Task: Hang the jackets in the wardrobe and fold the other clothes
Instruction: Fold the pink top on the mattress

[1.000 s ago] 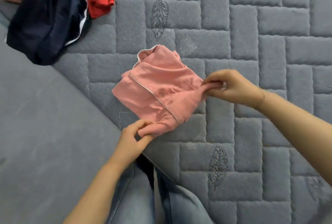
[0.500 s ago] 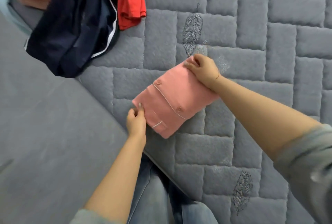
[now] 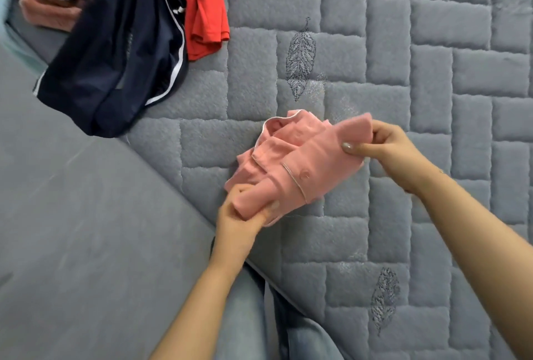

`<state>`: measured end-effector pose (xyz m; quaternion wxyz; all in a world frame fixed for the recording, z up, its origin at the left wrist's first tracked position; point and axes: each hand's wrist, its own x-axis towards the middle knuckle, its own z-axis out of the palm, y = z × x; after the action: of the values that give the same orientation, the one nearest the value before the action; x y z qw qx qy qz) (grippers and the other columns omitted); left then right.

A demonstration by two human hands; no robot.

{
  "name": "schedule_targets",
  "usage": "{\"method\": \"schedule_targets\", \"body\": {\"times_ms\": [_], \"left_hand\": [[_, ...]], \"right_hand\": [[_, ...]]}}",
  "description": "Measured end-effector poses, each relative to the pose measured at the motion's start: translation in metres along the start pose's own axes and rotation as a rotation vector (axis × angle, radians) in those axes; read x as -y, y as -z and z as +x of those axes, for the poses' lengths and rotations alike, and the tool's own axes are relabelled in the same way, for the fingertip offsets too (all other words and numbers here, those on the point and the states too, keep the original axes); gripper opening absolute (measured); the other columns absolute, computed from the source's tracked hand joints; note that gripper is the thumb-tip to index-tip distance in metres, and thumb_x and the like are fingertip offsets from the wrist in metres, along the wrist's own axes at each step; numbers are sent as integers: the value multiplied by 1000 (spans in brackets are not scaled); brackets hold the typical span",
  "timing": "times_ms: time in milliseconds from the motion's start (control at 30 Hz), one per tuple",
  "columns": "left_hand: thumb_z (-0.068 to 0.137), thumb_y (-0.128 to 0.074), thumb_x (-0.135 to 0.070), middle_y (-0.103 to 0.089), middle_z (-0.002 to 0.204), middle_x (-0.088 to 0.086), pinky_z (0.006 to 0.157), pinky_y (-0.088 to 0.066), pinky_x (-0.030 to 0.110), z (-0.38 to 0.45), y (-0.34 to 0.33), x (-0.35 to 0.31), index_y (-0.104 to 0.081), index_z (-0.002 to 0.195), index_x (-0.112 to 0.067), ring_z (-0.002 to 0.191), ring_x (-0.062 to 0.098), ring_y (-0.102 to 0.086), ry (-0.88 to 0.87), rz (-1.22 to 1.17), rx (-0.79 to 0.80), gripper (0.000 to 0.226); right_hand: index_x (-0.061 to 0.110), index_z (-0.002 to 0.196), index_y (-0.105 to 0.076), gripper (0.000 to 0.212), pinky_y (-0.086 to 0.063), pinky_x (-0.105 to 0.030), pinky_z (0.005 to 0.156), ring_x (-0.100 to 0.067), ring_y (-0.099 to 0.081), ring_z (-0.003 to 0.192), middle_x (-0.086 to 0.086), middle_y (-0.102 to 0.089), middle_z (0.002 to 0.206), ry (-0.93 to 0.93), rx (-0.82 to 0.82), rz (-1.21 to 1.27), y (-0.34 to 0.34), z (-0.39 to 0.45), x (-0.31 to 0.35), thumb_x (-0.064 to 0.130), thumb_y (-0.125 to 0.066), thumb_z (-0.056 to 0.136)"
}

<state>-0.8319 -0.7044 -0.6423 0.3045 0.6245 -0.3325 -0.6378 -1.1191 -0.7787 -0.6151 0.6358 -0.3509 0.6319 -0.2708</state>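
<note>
Shirt re-bunched, lower layers hidden.

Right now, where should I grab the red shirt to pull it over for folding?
Take the red shirt by its near hem, the loose edge on the mattress, reaching from its right side. The dark navy garment lies against its left edge, and its top runs out of view, so the hem is the free part.

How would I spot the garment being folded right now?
On the grey quilted mattress, look near its front edge, between the person's left hand and right hand. It is the pink buttoned top with pale piping, unlike the navy garment and red shirt farther back.
</note>
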Motion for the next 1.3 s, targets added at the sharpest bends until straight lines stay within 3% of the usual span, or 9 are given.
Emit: {"method": "schedule_targets", "body": {"times_ms": [167, 267, 367, 467, 667, 833, 967, 1167, 1300], "left_hand": [[73, -85, -26, -62, 124, -25, 103, -38, 12, -74, -31, 55, -67, 104, -33, 117, -14, -52, 63, 336, 490, 36], [81, -79, -16, -57, 132, -14, 111, -35, 21, -81, -41, 84, -63, 118, -27, 123, -12, -47, 184, 265, 266, 42], [89, -69, -8, -57, 132, 1, 105, -41, 29, -52, -28, 84, -54, 124, -16, 125, 14, -52, 283, -15, -171, 39], [94, -64, -12, -53, 140, 8, 100, -42, 27, -9, -4, 72, -45, 132, -14, 122, 15, -54, 317, -169, -281, 43], [101, -52, -22, -60, 132, 8, 97, -47, 31, 49, 39, 48, -49, 134, -13, 115, 17, -60, 339, -132, -208, 34], [101, -52, -21, -69, 114, -1, 87, -50, 27, 65, 77, 28, -53, 127, -17, 109, 12, -64, 374, -210, -204, 27], [100, -54, -26, -74, 108, -2, 85, -53, 28, 74, 93, 22, -58, 121, -19, 105, 12, -69, 391, -177, -65, 23], [102, -48, -26, -73, 109, -2, 88, -51, 29, 84, 109, 17, -61, 117, -20, 99, 9, -70, 398, -77, 19, 20], [102, -48, -24, -74, 105, -4, 86, -51, 28, 89, 112, 11, -62, 113, -21, 97, 8, -70, 383, -36, 34, 19]], "right_hand": [[21, 98, -76, 42, -51, -22, 96, -7, -66, 102, -3, -75, 109, -132, 137, -463, 57, -82, -53, -16, -69, 78], [16, 120, -68, 54, -39, -25, 103, -18, -58, 121, -1, -65, 128, -134, 166, -1043, 62, -104, -91, -13, -65, 74], [13, 125, -65, 52, -37, -27, 104, -24, -52, 127, -3, -58, 136, -79, 36, -907, 26, -113, -115, -9, -63, 78], [12, 133, -58, 55, -39, -29, 105, -22, -46, 133, -4, -48, 144, 44, -19, -751, -41, -110, -124, -6, -61, 81], [9, 153, -29, 89, -14, -47, 122, -29, -19, 150, -11, -22, 161, 247, -210, -894, -190, -68, -127, 16, -71, 75], [0, 154, -9, 108, 3, -52, 121, -32, 1, 151, -18, -1, 163, -45, -372, -1126, -248, -6, -130, 38, -70, 73], [1, 151, -26, 102, -12, -54, 120, -30, -18, 149, -16, -20, 161, -137, -514, -1186, -256, 17, -137, 41, -76, 72], [15, 137, -48, 58, -40, -52, 107, -28, -38, 136, -11, -34, 151, 149, -1052, -942, -244, 22, -136, 2, -67, 85], [7, 146, -43, 70, -27, -53, 115, -32, -37, 142, -13, -40, 153, 76, -924, -1006, -234, 28, -128, -3, -67, 81]]}}
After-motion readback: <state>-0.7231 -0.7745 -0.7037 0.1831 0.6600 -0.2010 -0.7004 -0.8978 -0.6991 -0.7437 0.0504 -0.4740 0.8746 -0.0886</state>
